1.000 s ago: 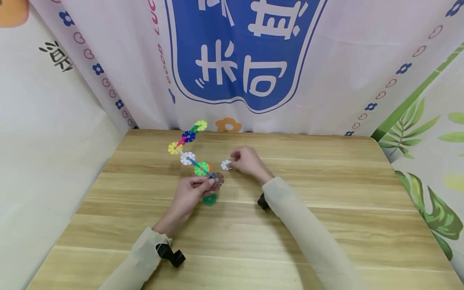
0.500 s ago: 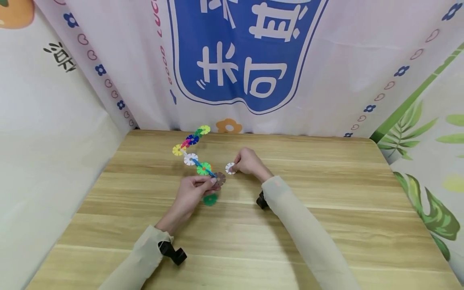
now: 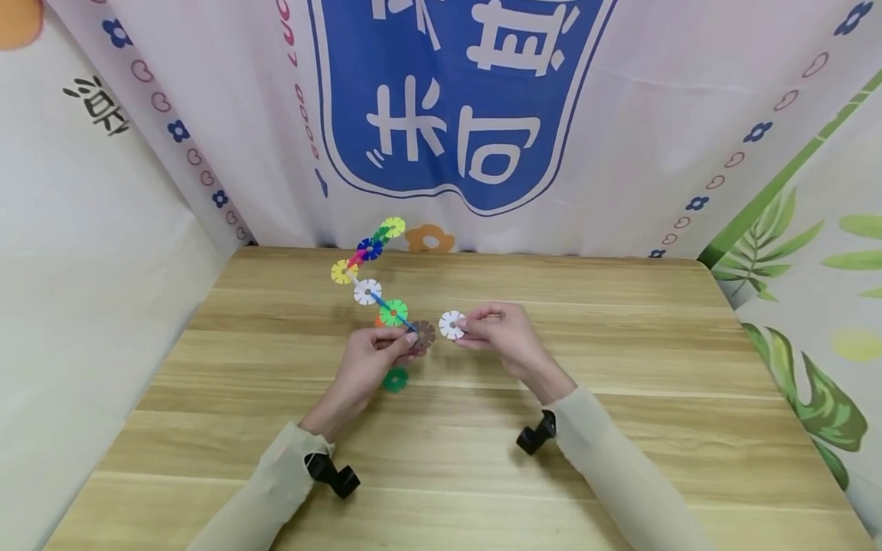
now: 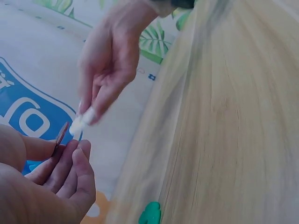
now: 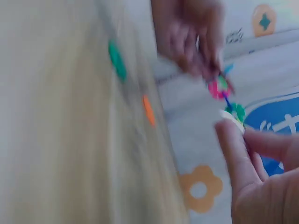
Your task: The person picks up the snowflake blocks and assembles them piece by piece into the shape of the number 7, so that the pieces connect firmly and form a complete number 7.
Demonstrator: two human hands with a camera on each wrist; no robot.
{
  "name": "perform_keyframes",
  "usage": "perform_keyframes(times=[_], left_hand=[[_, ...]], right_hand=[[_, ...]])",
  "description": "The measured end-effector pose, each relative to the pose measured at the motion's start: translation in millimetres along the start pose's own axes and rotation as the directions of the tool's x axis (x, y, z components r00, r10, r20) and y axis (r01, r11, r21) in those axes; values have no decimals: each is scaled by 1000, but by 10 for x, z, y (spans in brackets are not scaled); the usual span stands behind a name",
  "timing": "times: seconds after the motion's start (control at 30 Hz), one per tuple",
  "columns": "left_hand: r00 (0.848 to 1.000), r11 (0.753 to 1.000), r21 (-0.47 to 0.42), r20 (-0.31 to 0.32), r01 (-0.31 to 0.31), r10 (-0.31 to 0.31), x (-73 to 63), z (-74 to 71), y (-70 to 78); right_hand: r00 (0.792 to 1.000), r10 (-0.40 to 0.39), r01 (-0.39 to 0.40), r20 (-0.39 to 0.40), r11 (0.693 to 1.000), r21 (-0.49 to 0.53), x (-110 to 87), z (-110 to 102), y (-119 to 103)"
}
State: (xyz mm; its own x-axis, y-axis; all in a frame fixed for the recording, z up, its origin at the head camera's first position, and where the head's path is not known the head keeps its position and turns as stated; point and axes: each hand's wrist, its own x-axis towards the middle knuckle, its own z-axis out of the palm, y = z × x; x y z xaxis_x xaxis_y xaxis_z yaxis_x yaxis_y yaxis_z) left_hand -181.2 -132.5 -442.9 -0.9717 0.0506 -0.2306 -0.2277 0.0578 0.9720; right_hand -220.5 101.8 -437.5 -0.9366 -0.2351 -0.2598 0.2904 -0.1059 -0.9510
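Note:
My left hand (image 3: 367, 360) pinches a brown notched disc (image 3: 423, 334) between thumb and fingers. That disc ends a chain of interlocked plastic discs: blue, light green (image 3: 393, 312), white (image 3: 367, 291), yellow (image 3: 344, 272), pink, dark blue (image 3: 370, 249), green and lime (image 3: 394, 227). The chain slants away above the table. My right hand (image 3: 506, 337) pinches a single white disc (image 3: 451, 325) by its edge, a small gap from the brown one. In the right wrist view this white disc (image 5: 232, 120) shows nearly edge-on between thumb and fingers.
On the wooden table (image 3: 482, 459) lies a dark green disc (image 3: 396, 379), just beyond my left hand's fingers. An orange disc (image 5: 148, 110) also lies there, mostly hidden behind the chain in the head view. A printed curtain (image 3: 606, 153) hangs along the table's back edge.
My right hand has lifted the white disc and turned, bringing it nearer and facing the brown disc. My left hand keeps its pinch; the chain's far end has swung slightly.

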Motion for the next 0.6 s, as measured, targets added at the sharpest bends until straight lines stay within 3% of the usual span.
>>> perform_keyframes(times=[0.07,0.17,0.33,0.6], left_hand=[[1000,1000,4,3,-4,4,10,17,2],[1000,1000,7,15,-8,8,14,38,2],[999,1000,-6,33,-10,10,13,81,2],[999,1000,0,33,-4,4,16,140,1]], right_hand=[[999,36,-36,3,993,115,-116,-11,38],[997,77,-77,11,977,199,-255,-2,102],[992,125,-123,9,959,257,-394,30,201],[989,147,-131,-30,943,307,-472,54,286]])
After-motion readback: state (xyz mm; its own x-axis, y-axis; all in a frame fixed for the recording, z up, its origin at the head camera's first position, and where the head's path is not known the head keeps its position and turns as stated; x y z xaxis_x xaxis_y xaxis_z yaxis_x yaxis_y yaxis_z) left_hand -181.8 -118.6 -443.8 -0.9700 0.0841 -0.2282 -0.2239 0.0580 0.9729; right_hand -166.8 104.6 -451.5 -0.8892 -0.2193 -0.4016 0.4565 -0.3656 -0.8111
